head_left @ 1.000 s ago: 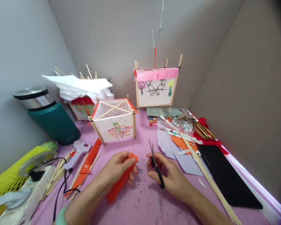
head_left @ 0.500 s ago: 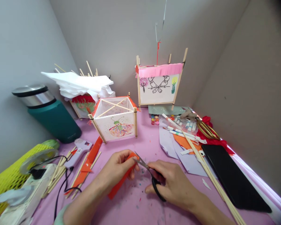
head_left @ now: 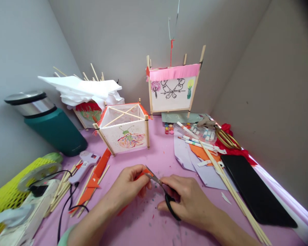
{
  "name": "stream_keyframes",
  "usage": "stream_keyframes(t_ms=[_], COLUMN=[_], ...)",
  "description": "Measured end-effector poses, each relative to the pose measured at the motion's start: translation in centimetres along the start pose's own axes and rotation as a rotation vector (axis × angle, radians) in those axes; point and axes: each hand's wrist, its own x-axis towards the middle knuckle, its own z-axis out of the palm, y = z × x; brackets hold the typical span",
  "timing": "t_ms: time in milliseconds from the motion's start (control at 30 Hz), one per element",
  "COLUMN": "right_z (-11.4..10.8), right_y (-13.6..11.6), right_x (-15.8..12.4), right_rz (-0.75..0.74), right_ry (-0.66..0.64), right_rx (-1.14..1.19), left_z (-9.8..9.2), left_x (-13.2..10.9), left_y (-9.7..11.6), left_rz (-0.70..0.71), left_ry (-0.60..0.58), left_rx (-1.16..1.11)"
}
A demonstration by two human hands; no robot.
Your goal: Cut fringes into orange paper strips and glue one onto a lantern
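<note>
Pinched in my left hand (head_left: pixel 133 184) is an orange paper strip (head_left: pixel 147 172), mostly hidden behind the fingers, with its lower end showing below the wrist. My right hand (head_left: pixel 186 196) is closed around the black handles of a pair of scissors (head_left: pixel 157 181). The blades are slightly apart and reach the strip's upper end at my left fingertips. Beyond my hands stands a white paper lantern (head_left: pixel 128 138) on a stick frame, with a butterfly drawing on its front and orange paper along its top edges.
At left are a teal bottle (head_left: pixel 56 130), a glue gun (head_left: pixel 84 165) with its cord, thin sticks and orange scraps (head_left: pixel 93 182). A second lantern (head_left: pixel 173 90) hangs behind from a hook. To the right lie a black phone (head_left: pixel 254 191), wooden sticks (head_left: pixel 232 188) and lilac paper (head_left: pixel 207 176).
The orange strip has turned in my left hand, so less of its face shows. My hands and the scissors have barely shifted. The whole view has moved slightly.
</note>
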Motion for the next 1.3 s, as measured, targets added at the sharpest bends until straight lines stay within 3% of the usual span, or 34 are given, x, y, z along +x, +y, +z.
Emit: stream_keyframes(t_ms=[633,1300], right_z=[-0.38,-0.01], right_y=[-0.47,-0.43], right_x=[-0.06,-0.34], right_rz=[0.014,-0.009], right_ry=[0.003,0.016], right_rx=[0.024,-0.016], left_z=[0.15,0.11], left_x=[-0.24,-0.2], left_y=[0.12,0.01], left_rz=[0.029,-0.006], left_ry=[-0.016,-0.035], left_rx=[0.083,-0.036])
